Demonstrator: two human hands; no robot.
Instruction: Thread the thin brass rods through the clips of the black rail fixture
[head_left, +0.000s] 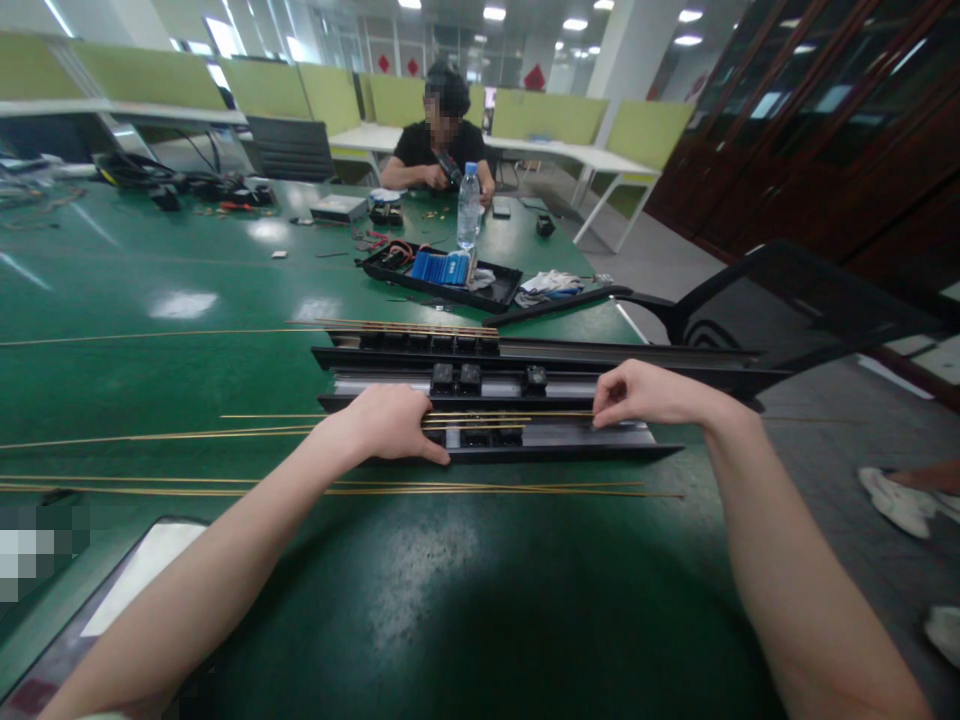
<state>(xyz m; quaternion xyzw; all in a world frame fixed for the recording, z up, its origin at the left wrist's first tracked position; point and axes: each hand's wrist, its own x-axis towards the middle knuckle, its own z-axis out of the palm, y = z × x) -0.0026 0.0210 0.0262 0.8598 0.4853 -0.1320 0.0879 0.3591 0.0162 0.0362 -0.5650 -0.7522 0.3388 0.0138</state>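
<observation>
My left hand (394,425) is wrapped over the left part of the nearest black channel rail (577,454), its thumb along the near wall. The fingertips on the far side are hidden. At the rail's right part, my right hand (626,393) pinches the end of a thin brass rod (559,414). That rod runs left over the rail towards my left hand. Other brass rods lie across the same rail, above several small black blocks (487,437) inside it. Behind it stand more black rails (390,361), also holding black blocks (470,379).
Loose brass rods (480,490) lie on the green table (465,590) in front. Beyond the rails are a black tray (495,290) with a blue item, a cloth (551,287) and a water bottle (468,210). Another person (442,140) sits opposite. A mesh chair (810,300) stands right.
</observation>
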